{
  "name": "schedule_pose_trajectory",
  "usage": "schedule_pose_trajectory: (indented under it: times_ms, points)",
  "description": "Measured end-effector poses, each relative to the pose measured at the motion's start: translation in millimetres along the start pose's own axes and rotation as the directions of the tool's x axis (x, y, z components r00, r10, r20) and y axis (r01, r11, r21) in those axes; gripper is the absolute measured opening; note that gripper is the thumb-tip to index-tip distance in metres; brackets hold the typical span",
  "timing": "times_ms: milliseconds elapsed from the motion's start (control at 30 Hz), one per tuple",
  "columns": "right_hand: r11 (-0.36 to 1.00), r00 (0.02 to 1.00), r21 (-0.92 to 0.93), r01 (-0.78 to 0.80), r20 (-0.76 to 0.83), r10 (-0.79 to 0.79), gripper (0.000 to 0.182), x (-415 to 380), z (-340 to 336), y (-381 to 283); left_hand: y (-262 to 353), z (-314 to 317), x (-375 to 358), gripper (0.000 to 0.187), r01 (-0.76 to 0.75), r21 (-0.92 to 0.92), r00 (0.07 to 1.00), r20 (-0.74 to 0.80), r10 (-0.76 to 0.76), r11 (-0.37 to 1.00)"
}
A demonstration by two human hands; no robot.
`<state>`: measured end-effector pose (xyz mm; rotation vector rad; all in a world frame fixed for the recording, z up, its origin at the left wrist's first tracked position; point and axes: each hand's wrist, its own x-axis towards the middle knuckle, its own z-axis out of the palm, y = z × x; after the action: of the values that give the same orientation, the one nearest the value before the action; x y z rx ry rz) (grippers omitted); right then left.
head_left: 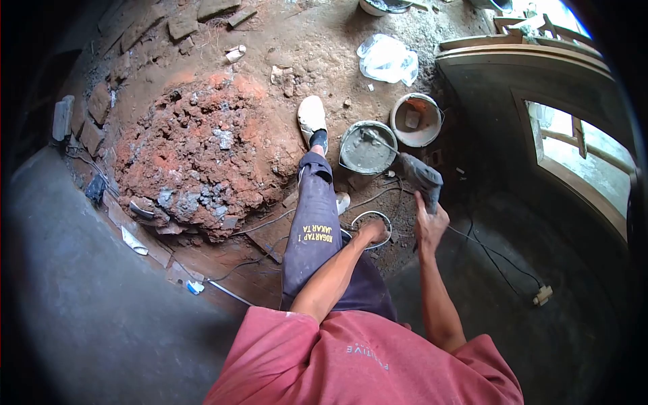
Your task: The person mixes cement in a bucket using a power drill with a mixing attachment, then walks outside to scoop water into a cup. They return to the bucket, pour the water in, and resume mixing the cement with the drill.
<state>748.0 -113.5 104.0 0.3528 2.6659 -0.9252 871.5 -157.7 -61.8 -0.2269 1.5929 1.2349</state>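
My right hand (430, 226) is wrapped round the handle of a dusty power drill (422, 177). From the drill a mixing rod (382, 142) slants down into wet grey mortar (363, 154) in a bucket (343, 142). My left hand (372, 231) is curled low beside my knee, within a thin white loop (379, 213). Its fingers are partly hidden, and I cannot tell what they hold. Just beyond the mortar bucket stands a second bucket (439, 127) with a pale piece inside.
A heap of reddish broken soil (196, 152) lies left of my shoe (311, 116). Cables (378, 196) cross the ground near my feet, and one runs to a socket block (542, 295) at right. A white plastic bag (388, 59) lies beyond the buckets. A framed panel (503, 74) leans at right.
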Motion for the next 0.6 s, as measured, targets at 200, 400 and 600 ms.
schedule_pose_trajectory:
  times_ms: [200, 400, 600]
  points:
    - [0.986, 0.987, -0.087, 0.141, 0.088, -0.133, 0.044, 54, 76, 9, -11, 0, -1, 0.031, -0.021, -0.111, 0.999, 0.044, 0.026, 0.994]
    - [0.976, 0.981, -0.149, 0.162, 0.128, -0.144, 0.044, 64, 83, 11, -8, -10, -7, 0.041, 0.029, -0.039, 1.000, 0.007, -0.028, 0.999]
    - [0.946, 0.923, -0.102, 0.309, 0.273, -0.272, 0.037, 65, 52, 45, -17, 3, -10, 0.042, -0.061, -0.256, 0.986, -0.166, 0.019, 0.965]
